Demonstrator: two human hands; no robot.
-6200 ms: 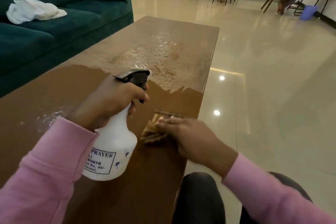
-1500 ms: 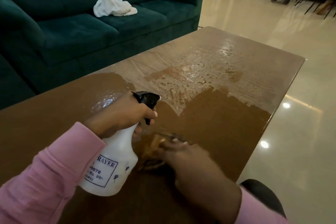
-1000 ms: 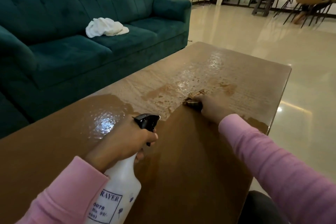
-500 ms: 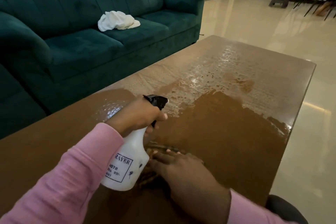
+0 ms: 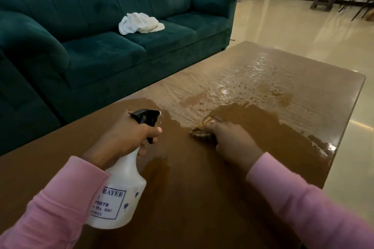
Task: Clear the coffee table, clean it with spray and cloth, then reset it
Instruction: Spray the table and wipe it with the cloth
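From the head camera, we find the glossy brown wooden worktop point(image 5: 202, 188) bare of objects, so we judge the clearing done and the cleaning about midway. The near half looks wiped dark and even, while a wet sheen of spray droplets point(image 5: 232, 83) covers the far half. By our reckoning, wiping that stretch and resetting are left.

Our left hand point(image 5: 125, 139) has its grip curled tight round the neck of the white plastic spray bottle with a black trigger head point(image 5: 121, 194), held above the near worktop. Our right hand point(image 5: 232, 139) has its grip bunched on the crumpled brownish cloth point(image 5: 200, 131), pressing it onto the worktop at the wet patch's near edge.

A rumpled white cloth point(image 5: 139, 22) lies on the seat of the dark green tufted sofa point(image 5: 101, 46).
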